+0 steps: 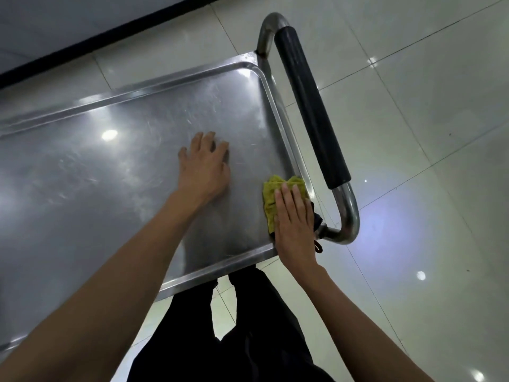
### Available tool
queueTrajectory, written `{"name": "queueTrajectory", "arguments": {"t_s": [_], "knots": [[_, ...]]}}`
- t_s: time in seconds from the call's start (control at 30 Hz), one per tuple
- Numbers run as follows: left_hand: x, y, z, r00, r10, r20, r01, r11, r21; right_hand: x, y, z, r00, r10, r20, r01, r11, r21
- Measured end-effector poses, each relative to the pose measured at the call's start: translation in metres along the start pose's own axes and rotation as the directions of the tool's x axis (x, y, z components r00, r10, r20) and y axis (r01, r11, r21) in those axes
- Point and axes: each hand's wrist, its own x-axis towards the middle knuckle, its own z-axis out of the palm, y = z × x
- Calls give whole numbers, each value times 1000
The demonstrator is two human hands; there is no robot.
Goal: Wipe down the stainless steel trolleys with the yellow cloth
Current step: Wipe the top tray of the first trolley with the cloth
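A stainless steel trolley fills the left and middle of the head view, its flat top shelf scratched and shiny. The yellow cloth lies on the shelf's near right corner, close to the raised rim. My right hand presses flat on the cloth with straight fingers and covers most of it. My left hand rests on the bare shelf to the left of the cloth, fingers spread and slightly bent, holding nothing.
The trolley's steel handle with a black grip curves along the right end. White glossy floor tiles surround the trolley. A dark skirting strip runs along the wall at the back. My black trousers stand against the near rim.
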Motion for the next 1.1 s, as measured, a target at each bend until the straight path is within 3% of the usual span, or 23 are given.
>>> {"name": "queueTrajectory", "arguments": {"t_s": [0.47, 0.8, 1.1], "knots": [[25, -26, -6, 999, -21, 34, 21, 999, -26, 159, -36, -5, 999, 30, 34, -32, 998, 51], [28, -38, 7, 992, 38, 119, -49, 995, 89, 304, -58, -9, 1000, 5, 4, -5, 998, 69], [27, -40, 10, 992, 61, 114, -72, 993, 97, 303, -54, -10, 999, -44, 7, 44, 999, 26]]}}
